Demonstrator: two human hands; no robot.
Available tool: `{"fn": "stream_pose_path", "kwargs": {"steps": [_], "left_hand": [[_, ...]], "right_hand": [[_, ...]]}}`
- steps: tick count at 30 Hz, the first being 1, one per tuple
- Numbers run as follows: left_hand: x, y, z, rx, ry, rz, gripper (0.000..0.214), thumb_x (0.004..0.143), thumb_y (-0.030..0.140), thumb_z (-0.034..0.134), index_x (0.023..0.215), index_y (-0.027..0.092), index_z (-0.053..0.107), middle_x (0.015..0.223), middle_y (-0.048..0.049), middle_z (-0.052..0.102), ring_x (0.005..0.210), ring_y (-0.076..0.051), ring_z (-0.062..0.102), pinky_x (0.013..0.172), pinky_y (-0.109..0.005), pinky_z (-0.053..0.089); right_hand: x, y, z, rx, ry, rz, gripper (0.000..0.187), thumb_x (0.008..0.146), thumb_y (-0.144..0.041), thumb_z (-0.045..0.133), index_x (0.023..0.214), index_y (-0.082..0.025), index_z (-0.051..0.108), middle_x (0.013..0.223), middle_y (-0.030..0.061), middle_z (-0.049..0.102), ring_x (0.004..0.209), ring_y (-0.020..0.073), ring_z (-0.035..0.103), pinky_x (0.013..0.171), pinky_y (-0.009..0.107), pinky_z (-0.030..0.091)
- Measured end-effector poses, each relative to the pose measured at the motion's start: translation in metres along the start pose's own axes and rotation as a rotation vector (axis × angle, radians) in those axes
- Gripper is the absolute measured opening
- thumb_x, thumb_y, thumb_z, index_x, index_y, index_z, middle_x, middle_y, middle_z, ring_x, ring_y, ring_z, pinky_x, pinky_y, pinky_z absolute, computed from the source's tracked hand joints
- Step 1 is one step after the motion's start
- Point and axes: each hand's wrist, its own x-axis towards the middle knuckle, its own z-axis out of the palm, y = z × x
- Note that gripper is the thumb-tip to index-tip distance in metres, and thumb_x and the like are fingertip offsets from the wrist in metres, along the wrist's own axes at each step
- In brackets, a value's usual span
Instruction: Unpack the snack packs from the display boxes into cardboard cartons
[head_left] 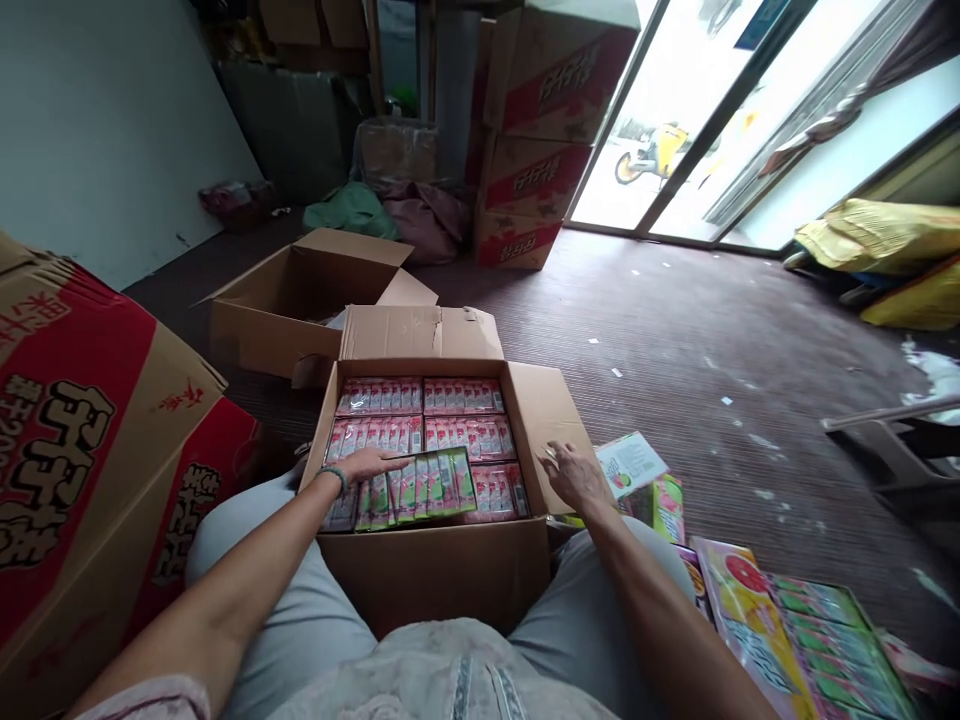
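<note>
Left hand (pixel 364 465) grips tray (pixel 470 478) of green packets (pixel 409 490) at open carton (pixel 450 575); right hand (pixel 576 476) is half-curled by side flap (pixel 551 395), its hold undetermined.

Likely a storeroom — stacked printed cartons (pixel 534 182), an open box (pixel 439 575) of wrapped sachets (pixel 379 437)

"What was in the tray (pixel 472 487)?"

"A row of green-and-pink sachets (pixel 421 487), side by side, inside a green rim. It lay slightly askew over the near part of the open carton (pixel 442 572)."

"And the carton?"

"Brown cardboard, its far flap (pixel 409 332) and right flap (pixel 541 398) folded outward. Red-and-pink packs (pixel 469 437) stood inside in two columns, the nearest ones partly hidden by the tray."
</note>
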Motion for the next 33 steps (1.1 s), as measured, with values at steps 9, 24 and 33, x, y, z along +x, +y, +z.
{"fn": "stream_pose_path", "kwargs": {"steps": [9,24,33], "left_hand": [[-0.053,0.053,0.019,0.271,0.343,0.231,0.082,0.064,0.039,0.071,0.142,0.022,0.05,0.12,-0.0147,0.057,0.116,-0.037,0.049,0.1,-0.047,0.042],[-0.057,0.015,0.088,-0.164,0.612,0.299,0.067,0.06,0.027,0.073,0.121,0.014,0.047,0.118,-0.0147,0.052,0.116,-0.031,0.051,0.105,-0.047,0.043],[-0.063,0.022,0.079,-0.052,0.587,0.24,0.025,0.075,0.025,0.06,0.097,0.018,0.052,0.101,-0.0115,0.057,0.1,-0.028,0.056,0.092,-0.042,0.048]], "right_hand": [[-0.014,-0.001,0.003,0.118,-0.016,-0.064,0.042,0.101,-0.035,0.036,0.135,-0.013,0.044,0.126,0.0151,0.062,0.11,0.0225,0.062,0.084,0.03,0.043],[-0.062,-0.206,-0.002,-0.254,-0.303,-0.716,0.03,0.102,-0.025,0.033,0.109,-0.015,0.06,0.089,0.0113,0.07,0.08,0.021,0.065,0.069,0.028,0.041],[-0.056,-0.239,-0.002,-0.374,-0.41,-0.688,0.03,0.093,-0.009,0.039,0.107,-0.01,0.066,0.095,0.0159,0.073,0.091,0.0255,0.069,0.074,0.031,0.049]]}}
